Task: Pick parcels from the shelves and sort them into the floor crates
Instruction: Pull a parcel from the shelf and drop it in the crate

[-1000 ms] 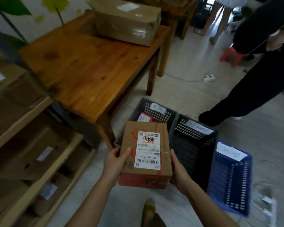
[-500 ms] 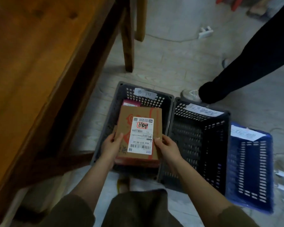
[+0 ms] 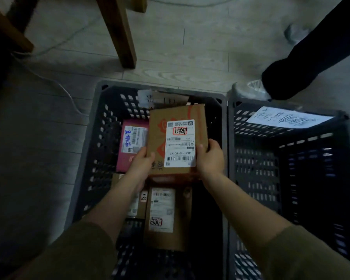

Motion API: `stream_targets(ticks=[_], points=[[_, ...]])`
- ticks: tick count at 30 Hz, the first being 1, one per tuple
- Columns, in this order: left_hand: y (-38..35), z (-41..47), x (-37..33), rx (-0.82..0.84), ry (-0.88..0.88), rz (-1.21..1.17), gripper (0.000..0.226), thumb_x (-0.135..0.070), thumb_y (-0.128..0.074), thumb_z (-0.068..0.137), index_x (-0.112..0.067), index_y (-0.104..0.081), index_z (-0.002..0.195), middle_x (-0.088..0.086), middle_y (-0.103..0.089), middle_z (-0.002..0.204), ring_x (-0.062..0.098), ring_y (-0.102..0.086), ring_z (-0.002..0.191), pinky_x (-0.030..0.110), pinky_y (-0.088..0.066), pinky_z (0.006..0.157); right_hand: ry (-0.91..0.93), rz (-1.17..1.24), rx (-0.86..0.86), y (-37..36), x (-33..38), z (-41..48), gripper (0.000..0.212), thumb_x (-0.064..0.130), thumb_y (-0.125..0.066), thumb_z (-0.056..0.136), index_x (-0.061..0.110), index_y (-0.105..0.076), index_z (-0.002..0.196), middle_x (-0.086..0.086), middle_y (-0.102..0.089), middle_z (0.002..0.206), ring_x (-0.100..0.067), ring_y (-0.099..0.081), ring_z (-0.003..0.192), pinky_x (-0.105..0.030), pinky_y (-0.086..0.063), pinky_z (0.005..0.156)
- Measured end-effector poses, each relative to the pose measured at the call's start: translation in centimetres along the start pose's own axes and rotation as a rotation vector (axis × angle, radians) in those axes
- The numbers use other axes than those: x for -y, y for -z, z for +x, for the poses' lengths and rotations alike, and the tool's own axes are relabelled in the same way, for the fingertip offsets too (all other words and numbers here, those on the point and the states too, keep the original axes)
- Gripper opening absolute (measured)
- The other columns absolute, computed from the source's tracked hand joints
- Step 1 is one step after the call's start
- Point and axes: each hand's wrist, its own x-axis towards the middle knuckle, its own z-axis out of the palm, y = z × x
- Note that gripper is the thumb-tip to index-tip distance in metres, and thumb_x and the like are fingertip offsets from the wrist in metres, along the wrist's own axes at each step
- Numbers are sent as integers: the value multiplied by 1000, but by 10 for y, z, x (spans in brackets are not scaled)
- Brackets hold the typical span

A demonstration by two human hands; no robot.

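Both hands hold a brown cardboard parcel (image 3: pixel 177 142) with red print and a white shipping label. The left hand (image 3: pixel 140 162) grips its left edge and the right hand (image 3: pixel 210 158) its right edge, thumbs on top and fingers curled underneath. The parcel sits low inside the mouth of the dark grey perforated plastic crate (image 3: pixel 97 150) on the floor, tilted slightly, and I cannot tell whether it touches the contents below. That crate already holds a maroon parcel (image 3: pixel 131 146) with blue handwriting, just beside the held one, and a flat brown cardboard parcel (image 3: pixel 166 217) nearer the person, so several sorts look done. The second dark perforated crate (image 3: pixel 257 170), touching on the right, has a white handwritten paper sheet (image 3: pixel 287 119) on its far rim and seems empty, though its floor is too dark to be sure. This parcel looks one release from finished. The shelves are out of view, so how many parcels remain cannot be judged. Another person's dark trouser leg (image 3: pixel 311 57) stands near the crates.
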Motion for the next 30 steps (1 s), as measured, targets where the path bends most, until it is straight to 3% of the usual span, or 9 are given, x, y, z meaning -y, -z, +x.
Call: stream_targets(ticks=[2, 4, 8, 13, 18, 23, 28, 30], points=[[-5, 14, 10, 10, 6, 1, 34, -14, -36, 99, -17, -45, 132, 5, -62, 114, 20, -61, 98, 33, -52, 78, -13, -35, -22, -13, -13, 11, 45, 22, -43, 96, 11, -35, 139, -11, -54, 130, -27, -53, 116, -33, -43, 87], [-8, 26, 18, 13, -19, 18, 36, -18, -35, 100, -18, -42, 135, 6, -60, 121, 22, -59, 106, 39, -50, 91, 59, -90, -49, -23, -22, 18, 51, 20, -45, 95, 14, -28, 143, -9, -48, 136, -26, -48, 122, -34, -40, 93], [-10, 46, 22, 6, -120, 83, 34, -24, -35, 100, -19, -45, 132, 6, -57, 124, 23, -57, 111, 42, -48, 95, 281, -241, -53, -31, -33, 33, 37, 13, -46, 92, 12, -48, 129, -9, -50, 129, -26, -47, 119, -34, -39, 96], [-7, 48, 27, -50, -187, 78, 33, -22, -38, 99, -20, -46, 131, 2, -59, 116, 19, -59, 104, 37, -50, 90, 336, -275, -50, -32, -36, 31, 33, 12, -46, 92, 8, -55, 124, -12, -43, 139, -26, -38, 129, -36, -32, 107], [-8, 50, 35, -73, -199, 65, 34, -18, -39, 98, -19, -44, 132, -2, -59, 112, 5, -59, 92, 21, -49, 73, 335, -298, -35, -37, -41, 27, 34, 10, -47, 93, 8, -54, 127, -13, -33, 147, -27, -27, 136, -34, -24, 112], [-14, 59, 50, -36, -161, 118, 40, -4, -42, 95, -10, -39, 135, 7, -55, 129, 20, -56, 114, 38, -47, 97, 297, -466, 107, -47, -57, 42, 30, 9, -43, 93, 8, -50, 122, -14, -32, 146, -32, -29, 134, -44, -34, 107], [-20, 64, 57, -119, -221, 265, 36, -5, -46, 93, -7, -48, 129, 6, -60, 119, 17, -58, 102, 33, -49, 89, 249, -671, 211, -59, -72, 51, 45, 11, -40, 93, 7, -30, 138, -14, -9, 154, -35, -12, 139, -42, -24, 113], [-24, 62, 51, -179, -190, 423, 34, -7, -46, 94, -7, -49, 127, 9, -61, 119, 24, -59, 105, 32, -48, 88, 207, -649, 261, -55, -66, 53, 44, 12, -46, 90, 8, -37, 133, -15, -14, 152, -35, -18, 138, -41, -25, 113]])
